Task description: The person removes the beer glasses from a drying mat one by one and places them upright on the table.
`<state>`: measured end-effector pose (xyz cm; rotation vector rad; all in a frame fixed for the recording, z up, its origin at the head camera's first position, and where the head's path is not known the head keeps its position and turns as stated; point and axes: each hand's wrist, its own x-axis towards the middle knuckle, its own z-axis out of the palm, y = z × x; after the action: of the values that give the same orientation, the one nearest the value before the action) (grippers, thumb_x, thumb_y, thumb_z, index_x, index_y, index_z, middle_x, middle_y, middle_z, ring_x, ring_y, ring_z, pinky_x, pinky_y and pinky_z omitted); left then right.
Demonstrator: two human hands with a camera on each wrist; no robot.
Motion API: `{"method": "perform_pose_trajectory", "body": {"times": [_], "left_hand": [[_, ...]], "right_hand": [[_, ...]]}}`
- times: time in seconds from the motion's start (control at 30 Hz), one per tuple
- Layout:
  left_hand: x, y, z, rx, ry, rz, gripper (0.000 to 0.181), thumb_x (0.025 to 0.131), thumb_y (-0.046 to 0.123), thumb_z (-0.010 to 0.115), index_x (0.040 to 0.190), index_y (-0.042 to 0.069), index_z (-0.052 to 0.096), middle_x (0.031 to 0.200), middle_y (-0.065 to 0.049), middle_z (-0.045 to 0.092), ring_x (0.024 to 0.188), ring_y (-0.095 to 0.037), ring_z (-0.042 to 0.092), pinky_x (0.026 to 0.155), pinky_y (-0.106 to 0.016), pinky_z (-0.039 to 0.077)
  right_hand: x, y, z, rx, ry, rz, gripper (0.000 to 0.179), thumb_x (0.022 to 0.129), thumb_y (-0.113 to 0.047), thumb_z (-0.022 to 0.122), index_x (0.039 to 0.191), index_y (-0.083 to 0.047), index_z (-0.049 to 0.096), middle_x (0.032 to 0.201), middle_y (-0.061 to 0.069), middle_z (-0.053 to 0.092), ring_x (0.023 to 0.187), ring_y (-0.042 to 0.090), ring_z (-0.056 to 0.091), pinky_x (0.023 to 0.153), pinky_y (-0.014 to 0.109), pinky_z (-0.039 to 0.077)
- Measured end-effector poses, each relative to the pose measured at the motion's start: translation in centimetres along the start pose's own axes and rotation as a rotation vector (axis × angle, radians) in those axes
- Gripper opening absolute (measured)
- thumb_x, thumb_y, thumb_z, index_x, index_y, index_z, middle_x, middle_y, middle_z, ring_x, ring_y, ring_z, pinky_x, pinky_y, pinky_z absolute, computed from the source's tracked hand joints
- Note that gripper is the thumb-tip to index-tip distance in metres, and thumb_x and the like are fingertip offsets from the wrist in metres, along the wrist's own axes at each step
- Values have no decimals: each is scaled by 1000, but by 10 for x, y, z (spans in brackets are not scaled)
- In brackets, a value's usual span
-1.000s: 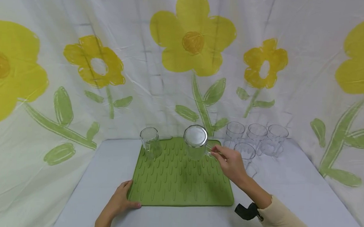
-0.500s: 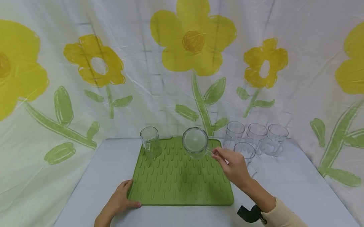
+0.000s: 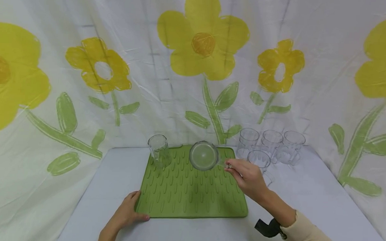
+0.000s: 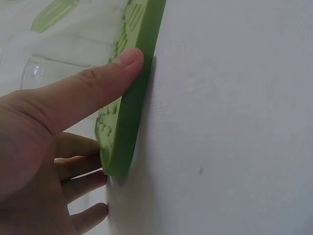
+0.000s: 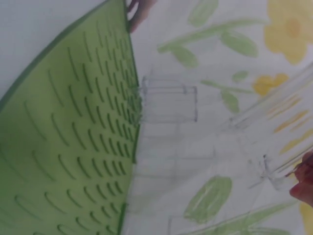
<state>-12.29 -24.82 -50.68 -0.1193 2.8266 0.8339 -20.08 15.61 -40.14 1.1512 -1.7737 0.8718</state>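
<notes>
A green ridged drying mat [image 3: 190, 196] lies on the white table. My left hand [image 3: 125, 211] rests at its near left corner, thumb [image 4: 129, 58] along the front edge and fingertips against the left side. My right hand [image 3: 247, 176] pinches the handle of a clear glass mug [image 3: 204, 155] and holds it over the mat's far part, one round end turned up to the head camera. Faceted glass of this mug also shows at the right edge of the right wrist view. Another glass mug [image 3: 159, 151] stands at the mat's far left corner, its handle toward me.
Several more clear glass mugs [image 3: 272, 141] stand grouped on the table right of the mat, one partly behind my right hand. A white curtain [image 3: 142, 97] painted with yellow flowers hangs behind the table. A black device [image 3: 267, 228] is at my right wrist.
My right hand has turned the mug so that its round end faces the head camera more fully, and the mug has shifted slightly left and nearer. The left hand stays at the mat corner.
</notes>
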Motion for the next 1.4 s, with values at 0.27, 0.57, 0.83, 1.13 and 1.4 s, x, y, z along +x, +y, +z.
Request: {"method": "perform_pose_trajectory", "body": {"times": [0.27, 0.57, 0.83, 1.13, 1.4], "left_hand": [[0, -2, -2, 9, -2, 16, 115, 61, 38, 91, 144, -14, 31, 147, -34, 36, 134, -54, 34, 110, -64, 34], [1, -1, -3, 5, -15, 23, 115, 62, 37, 91, 145, -14, 30, 147, -34, 35, 135, -55, 33, 110, -64, 35], [1, -1, -2, -7, -16, 9, 115, 62, 38, 91, 145, -14, 30, 147, -34, 36, 135, -55, 33, 109, -63, 35], [2, 0, -2, 1, -21, 8, 115, 63, 38, 90, 145, -14, 29, 147, -35, 34, 135, -55, 32, 109, -64, 35], [4, 6, -3, -29, 3, 47, 111, 68, 38, 87, 144, -17, 27, 147, -38, 32, 135, -57, 30, 111, -65, 32]], "right_hand": [[3, -1, -1, -18, -3, -80, 28, 99, -19, 55, 95, 5, 70, 85, 15, 73, 73, 23, 71, 64, 26, 59], [5, 0, -2, -53, 9, -157, 27, 99, -16, 56, 95, 4, 72, 86, 12, 73, 76, 24, 72, 69, 27, 61], [3, 2, -2, -66, 10, -195, 27, 99, -15, 55, 96, 5, 73, 88, 13, 73, 78, 25, 72, 71, 30, 61], [2, 3, -3, -87, 9, -241, 25, 99, -13, 57, 93, 5, 72, 88, 13, 73, 79, 26, 71, 73, 31, 61], [1, 2, -6, -101, 2, -270, 24, 99, -12, 56, 93, 5, 72, 87, 14, 73, 79, 27, 71, 73, 31, 61]]}}
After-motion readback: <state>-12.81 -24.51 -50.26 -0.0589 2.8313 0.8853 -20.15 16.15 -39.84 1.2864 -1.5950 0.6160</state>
